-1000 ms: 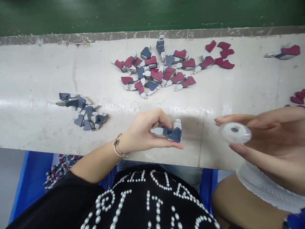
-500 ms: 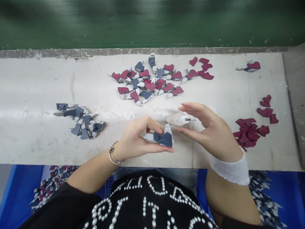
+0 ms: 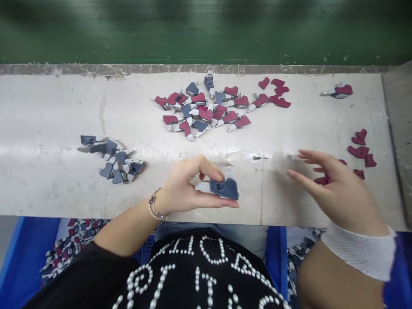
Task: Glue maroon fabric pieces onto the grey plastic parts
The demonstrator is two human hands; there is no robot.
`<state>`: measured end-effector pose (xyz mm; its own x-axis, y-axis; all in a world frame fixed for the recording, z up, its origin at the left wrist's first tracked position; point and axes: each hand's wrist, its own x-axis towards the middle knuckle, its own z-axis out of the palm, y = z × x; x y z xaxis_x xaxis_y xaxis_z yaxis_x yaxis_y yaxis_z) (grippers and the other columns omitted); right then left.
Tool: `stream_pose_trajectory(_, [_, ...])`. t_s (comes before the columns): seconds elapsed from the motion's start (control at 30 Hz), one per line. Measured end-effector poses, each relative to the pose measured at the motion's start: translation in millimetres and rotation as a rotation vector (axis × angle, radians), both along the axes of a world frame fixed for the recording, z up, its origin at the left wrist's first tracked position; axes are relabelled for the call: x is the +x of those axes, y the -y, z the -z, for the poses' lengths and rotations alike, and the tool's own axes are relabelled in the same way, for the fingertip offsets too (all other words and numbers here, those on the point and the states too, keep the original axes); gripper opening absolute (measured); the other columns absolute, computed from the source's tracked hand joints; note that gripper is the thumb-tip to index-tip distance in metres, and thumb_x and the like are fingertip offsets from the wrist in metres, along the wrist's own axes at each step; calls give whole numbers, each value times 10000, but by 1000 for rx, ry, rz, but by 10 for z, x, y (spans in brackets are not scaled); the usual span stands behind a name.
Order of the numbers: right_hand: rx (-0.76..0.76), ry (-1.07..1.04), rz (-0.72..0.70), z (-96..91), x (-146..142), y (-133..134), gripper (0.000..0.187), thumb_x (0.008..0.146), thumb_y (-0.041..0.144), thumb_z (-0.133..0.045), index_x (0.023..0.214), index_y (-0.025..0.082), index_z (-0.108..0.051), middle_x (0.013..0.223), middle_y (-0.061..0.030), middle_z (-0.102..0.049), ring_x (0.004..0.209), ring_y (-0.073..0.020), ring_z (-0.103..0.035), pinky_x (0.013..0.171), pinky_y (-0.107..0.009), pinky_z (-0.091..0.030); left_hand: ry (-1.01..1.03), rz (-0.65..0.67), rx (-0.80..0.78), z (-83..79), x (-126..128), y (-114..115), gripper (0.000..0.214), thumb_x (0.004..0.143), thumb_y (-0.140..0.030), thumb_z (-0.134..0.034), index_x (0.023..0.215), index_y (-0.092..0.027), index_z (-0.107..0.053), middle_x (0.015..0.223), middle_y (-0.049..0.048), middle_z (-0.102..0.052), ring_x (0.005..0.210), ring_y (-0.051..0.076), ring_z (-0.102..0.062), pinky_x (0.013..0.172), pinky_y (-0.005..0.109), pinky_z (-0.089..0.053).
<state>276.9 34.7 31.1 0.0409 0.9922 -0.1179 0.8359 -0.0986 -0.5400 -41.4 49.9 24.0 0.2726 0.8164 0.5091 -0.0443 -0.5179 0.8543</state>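
Left hand pinches a blue-grey moulded piece over the table.

Its fingers grip the piece near the table's near edge. The right hand hangs open, its fingers released, right of a clear needle-tip bottle lying between the hands, with maroon cut pieces to the far right.

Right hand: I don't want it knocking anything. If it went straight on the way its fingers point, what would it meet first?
The right hand would probably meet the dark tip of the clear bottle lying ahead of it, though depth is unclear.
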Motion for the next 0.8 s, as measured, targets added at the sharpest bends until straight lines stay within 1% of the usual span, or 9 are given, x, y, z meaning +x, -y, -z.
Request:
stream_pose_trajectory(0.1, [-35, -151, -125, 83, -406, -120, 596, 832, 570, -717, 1334, 276, -587, 1330, -91, -643, 1144, -335, -629, 1003, -520, -508, 2, -4, 0, 5, 2, 1, 439, 648, -315, -938, 866, -181, -581, 700, -13, -674, 600, 105, -653, 491, 222, -489])
stream_pose_trajectory(0.17, [-57, -226, -226, 127, -663, -213, 535, 857, 523, -708, 1320, 281, -593, 1351, -62, -633, 1212, -299, -599, 1055, -477, -482, -3, 3, -5, 5, -2, 0, 433, 650, -305, -936, 866, -183, -582, 712, -14, -674, 606, 105, -651, 499, 224, -496])
stream_pose_trajectory(0.23, [-74, -280, -286, 145, -849, -289, 426, 883, 472, -690, 1253, 274, -621, 1315, -53, -650, 1226, -284, -589, 1061, -458, -473, 4, 21, -21, 4, -10, -4, 440, 640, -297, -942, 863, -181, -580, 722, -13, -673, 610, 103, -647, 510, 226, -500])
stream_pose_trajectory(0.3, [-83, -334, -314, 126, -938, -322, 354, 907, 446, -664, 1211, 269, -616, 1281, -50, -660, 1171, -260, -621, 1006, -426, -508, 30, 53, -47, 4, -20, -11, 443, 636, -279, -944, 866, -182, -579, 731, -12, -673, 614, 100, -639, 522, 226, -501])
stream_pose_trajectory(0.37, [-89, -420, -314, 65, -937, -306, 306, 915, 433, -661, 1165, 268, -599, 1244, -44, -671, 1114, -236, -651, 940, -388, -544, 58, 90, -79, 6, -34, -21, 435, 644, -266, -939, 877, -186, -580, 755, -5, -681, 631, 99, -636, 536, 226, -506])
stream_pose_trajectory(0.43, [-105, -503, -276, -33, -878, -254, 263, 905, 422, -682, 1102, 268, -601, 1155, -38, -695, 1057, -229, -672, 887, -366, -558, 72, 134, -122, 9, -52, -27, 444, 638, -256, -941, 894, -192, -584, 777, 1, -691, 657, 103, -642, 555, 227, -515])
stream_pose_trajectory(0.6, [-37, -584, -71, -294, -709, -122, 306, 862, 392, -732, 1125, 299, -609, 904, -15, -706, 815, -211, -679, 691, -333, -546, 118, 267, -224, 13, -83, -24, 477, 624, -228, -944, 943, -208, -589, 809, 7, -703, 729, 127, -690, 623, 235, -569])
stream_pose_trajectory(0.7, [-52, -560, -54, -335, -646, -101, 292, 854, 421, -735, 1088, 302, -605, 887, -16, -728, 857, -242, -705, 726, -366, -564, 150, 317, -223, 11, -70, -25, 477, 628, -246, -939, 950, -211, -588, 810, 3, -698, 725, 124, -689, 641, 238, -587])
stream_pose_trajectory(0.8, [-73, -509, -48, -261, -601, -109, 364, 829, 449, -755, 1114, 310, -576, 997, -22, -750, 994, -284, -712, 794, -409, -567, 158, 306, -212, 15, -46, -32, 485, 612, -264, -948, 931, -209, -588, 785, -9, -685, 652, 107, -651, 596, 238, -562])
